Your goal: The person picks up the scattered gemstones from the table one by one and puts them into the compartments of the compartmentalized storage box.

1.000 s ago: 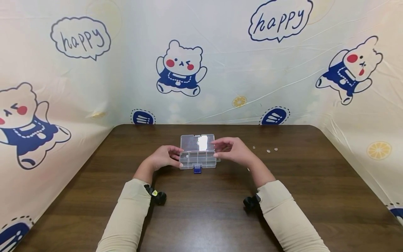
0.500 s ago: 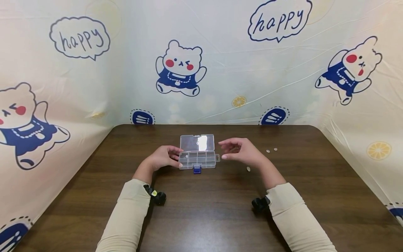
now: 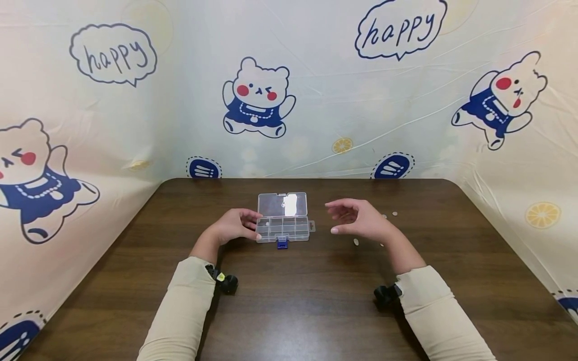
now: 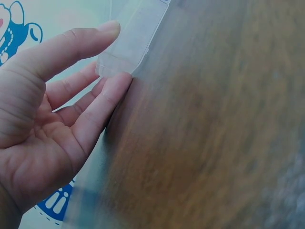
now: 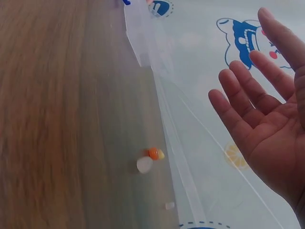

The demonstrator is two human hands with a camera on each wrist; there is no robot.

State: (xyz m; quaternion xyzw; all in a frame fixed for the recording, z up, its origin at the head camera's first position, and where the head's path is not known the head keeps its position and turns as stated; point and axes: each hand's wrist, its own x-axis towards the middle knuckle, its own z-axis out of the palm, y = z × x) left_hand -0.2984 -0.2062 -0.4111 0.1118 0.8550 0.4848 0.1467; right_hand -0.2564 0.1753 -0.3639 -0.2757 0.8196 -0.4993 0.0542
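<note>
A clear plastic compartment box stands on the table with its lid raised at the back and its blue latch facing the front. One left compartment holds a small whitish piece. My left hand holds the box's left end, thumb by the front corner and fingers farther back. My right hand hovers right of the box, fingers loosely bent and nothing between them. In the right wrist view, a round white tablet lies beside an orange-and-yellow piece, with a smaller white piece nearby.
Small white pieces lie on the brown table around the right hand, one in front and another behind. A clear tab sticks out from the box's right side. A printed cloth surrounds the table's back and sides.
My right hand has drawn away from the box toward the right, baring the box's right side and tab. The left hand and the box stay put.
</note>
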